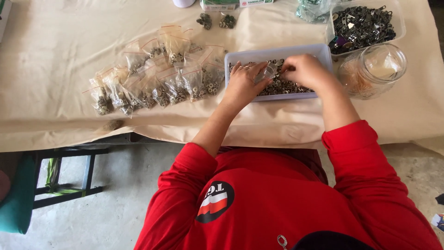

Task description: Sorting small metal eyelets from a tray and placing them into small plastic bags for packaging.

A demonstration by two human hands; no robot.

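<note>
A shallow pale-blue tray [277, 50] full of small metal rings sits on the cloth-covered table. My left hand [243, 85] rests over the tray's left part and holds a small clear plastic bag [267, 71] at its mouth. My right hand [305, 71] is over the middle of the tray, fingers pinched together beside the bag's opening, touching the metal pieces. Both sleeves are red.
Several small filled zip bags [157, 78] lie in rows left of the tray. A clear tub of dark metal parts [363, 25] and a glass jar [374, 69] stand at the right. Two bags [215, 21] lie at the back. A bench [69, 171] stands under the table's left side.
</note>
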